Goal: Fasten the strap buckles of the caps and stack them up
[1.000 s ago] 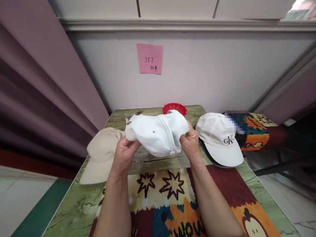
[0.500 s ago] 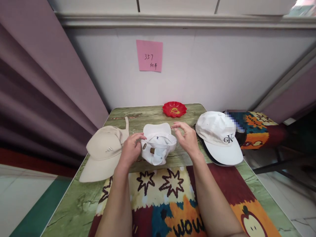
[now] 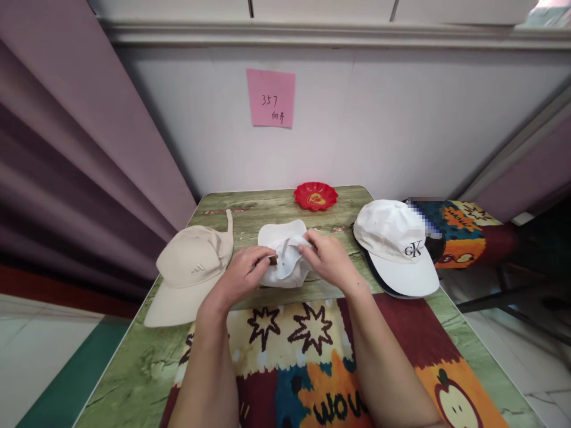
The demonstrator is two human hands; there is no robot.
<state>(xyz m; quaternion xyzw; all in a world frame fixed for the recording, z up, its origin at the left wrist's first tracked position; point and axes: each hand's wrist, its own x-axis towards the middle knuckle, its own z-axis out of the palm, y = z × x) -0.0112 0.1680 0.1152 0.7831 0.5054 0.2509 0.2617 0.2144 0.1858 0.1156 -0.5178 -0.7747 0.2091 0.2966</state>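
In the middle of the table a white baseball cap (image 3: 285, 276) lies upside down, its brim pointing away from me. My left hand (image 3: 247, 267) pinches the cap's left rim by the brown strap piece. On the opposite side, my right hand (image 3: 323, 252) has the right rim between thumb and fingers, and the opening is squeezed narrower. A beige cap (image 3: 190, 261) rests to the left of my left hand. To the right of my right hand, a white cap with black "CK" letters (image 3: 395, 238) sits on top of a dark cap (image 3: 379, 276).
A red scalloped dish (image 3: 316, 196) stands at the back of the green wood-patterned table (image 3: 129, 356). Across the front lies a colourful patterned cloth (image 3: 289, 356). The white wall behind carries a pink note (image 3: 271, 98). Purple curtains (image 3: 89, 119) hang at the left.
Both hands have moved inward and closed on the white cap's rim. Its sides are now drawn closer together, where before the opening was wider and my fingers were looser beside it.
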